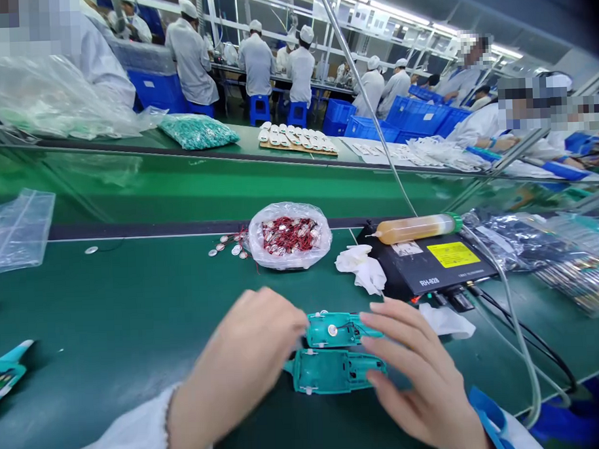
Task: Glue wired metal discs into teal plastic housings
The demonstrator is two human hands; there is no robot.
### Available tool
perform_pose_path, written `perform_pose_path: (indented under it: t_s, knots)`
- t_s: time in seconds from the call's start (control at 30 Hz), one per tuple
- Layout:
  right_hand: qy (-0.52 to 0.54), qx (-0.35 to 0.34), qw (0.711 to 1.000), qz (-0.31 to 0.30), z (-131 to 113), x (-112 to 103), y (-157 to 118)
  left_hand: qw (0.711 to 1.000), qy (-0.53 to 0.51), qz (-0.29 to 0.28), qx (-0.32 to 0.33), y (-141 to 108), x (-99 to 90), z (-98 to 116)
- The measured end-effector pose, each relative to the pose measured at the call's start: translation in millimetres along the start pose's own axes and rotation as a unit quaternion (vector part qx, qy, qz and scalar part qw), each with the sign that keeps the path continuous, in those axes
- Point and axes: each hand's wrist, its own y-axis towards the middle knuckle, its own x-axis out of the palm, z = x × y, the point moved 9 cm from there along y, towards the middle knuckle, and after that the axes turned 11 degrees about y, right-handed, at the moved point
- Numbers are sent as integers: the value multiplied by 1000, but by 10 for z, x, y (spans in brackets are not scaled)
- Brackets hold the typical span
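Two teal plastic housing halves lie side by side on the green bench, just ahead of me. The far half (345, 329) carries a small round metal disc (332, 330) and thin dark wires inside. Its neighbour, the near half (324, 371), shows a bare moulded interior. My left hand (255, 357) is closed at the left end of the far half, its fingertips curled under and hidden, so what it pinches cannot be made out. Spread over the right ends of both halves are the fingers of my right hand (417, 371); whether they touch is unclear.
Behind the halves sits a plastic-lined bowl (291, 256) of red-wired discs, with several loose beside it. To the right are a black controller box (414, 273), an amber syringe (415, 229), crumpled tissue (362, 268) and cables. Another teal part (10, 372) lies far left.
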Motion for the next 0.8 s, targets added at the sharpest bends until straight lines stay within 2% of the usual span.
perform_pose_path:
  t_s: [0.03, 0.1, 0.17, 0.2, 0.23, 0.3, 0.4, 0.47, 0.5, 0.57, 0.63, 0.73, 0.8]
  knots:
    - [0, 10, 1000, -19, -54, 46, 21, 999, -26, -1, 39, -8, 14, 184]
    - [21, 47, 998, -37, -96, 126, 53, 995, -78, 18, 64, -34, 8, 381]
    - [94, 122, 988, -24, -22, 179, 53, 991, -119, 44, 50, -59, -8, 403]
    - [149, 172, 974, -10, 55, 211, 30, 989, -135, 49, 40, -69, -5, 384]
    - [211, 226, 951, 3, 145, 255, -12, 987, -147, 50, 31, -76, 2, 360]
    - [327, 328, 886, 22, 308, 378, -130, 985, -164, 48, 24, -85, 17, 322]
    - [442, 414, 795, 28, 421, 536, -273, 982, -182, 42, 25, -80, 34, 300]
    - [473, 441, 762, 26, 449, 579, -326, 981, -189, 36, 26, -67, 47, 289]
    - [476, 448, 756, 23, 459, 585, -344, 981, -191, 29, 28, -59, 59, 285]
    - [455, 446, 770, 16, 472, 566, -362, 980, -196, -2, 37, -43, 104, 281]
    - [392, 420, 819, 8, 474, 506, -356, 979, -194, -59, 33, -39, 194, 254]
    - [265, 345, 901, -13, 419, 429, -331, 972, -174, -158, -17, -82, 367, 131]
    - [207, 304, 929, -35, 376, 442, -339, 965, -155, -206, -40, -128, 459, 68]
